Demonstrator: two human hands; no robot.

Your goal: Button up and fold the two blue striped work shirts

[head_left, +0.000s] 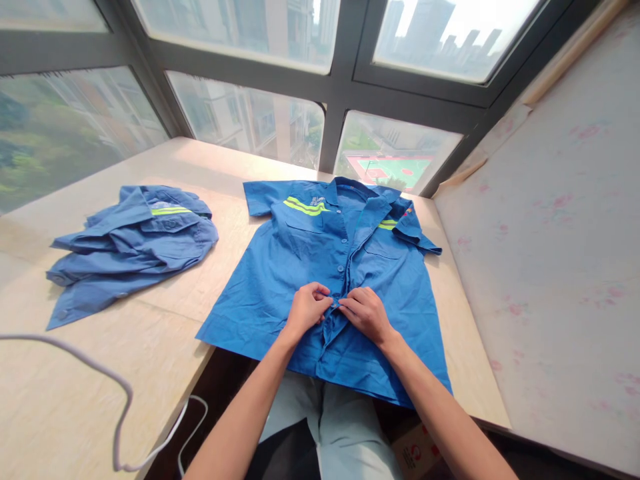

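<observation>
A blue short-sleeved work shirt (310, 253) with yellow-green stripes lies spread face up, its collar toward the window and its hem hanging over the table's near edge. Its front placket is partly apart, and several buttons show down the middle. My left hand (309, 308) pinches the placket near a lower button, thumb and forefinger together. Close beside it, my right hand (367, 312) grips the other front edge of the shirt with its fingertips. The fingertips of both hands nearly meet at the button, which they partly cover.
A second blue garment (145, 247) with a yellow-green stripe lies crumpled on the pale table (150, 310) at left. A white cable (123, 393) loops over the table's near left edge. Windows rise behind, and a floral-papered wall (560, 267) stands at right. A cardboard box (415, 453) sits below.
</observation>
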